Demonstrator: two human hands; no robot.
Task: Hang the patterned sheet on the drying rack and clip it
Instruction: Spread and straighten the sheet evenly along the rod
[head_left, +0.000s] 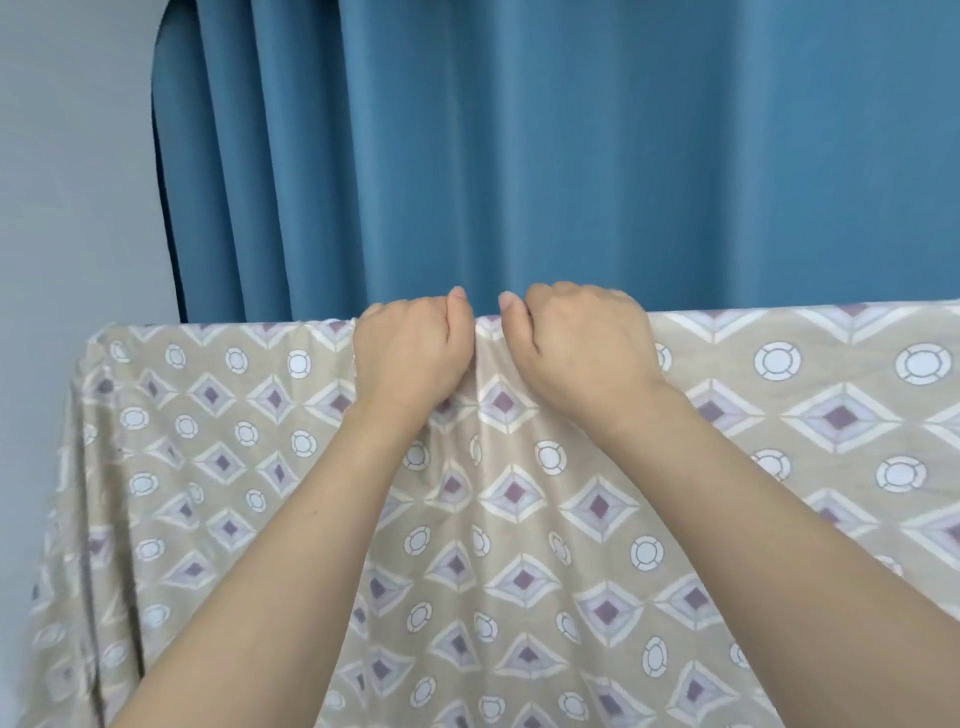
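The patterned sheet (519, 519), beige with purple diamonds and white rings, hangs draped over the top bar of the drying rack, which the cloth hides completely. Its top fold runs across the view from the left corner to the right edge. My left hand (410, 348) and my right hand (582, 343) sit side by side at the middle of that fold, fingers curled over the far side and thumbs up, gripping the sheet along the covered bar. The cloth puckers into folds below my hands. No clip is in sight.
A blue curtain (571, 156) hangs close behind the rack and fills the background. A pale grey wall (67, 182) stands at the left. The sheet's left edge falls in loose vertical folds.
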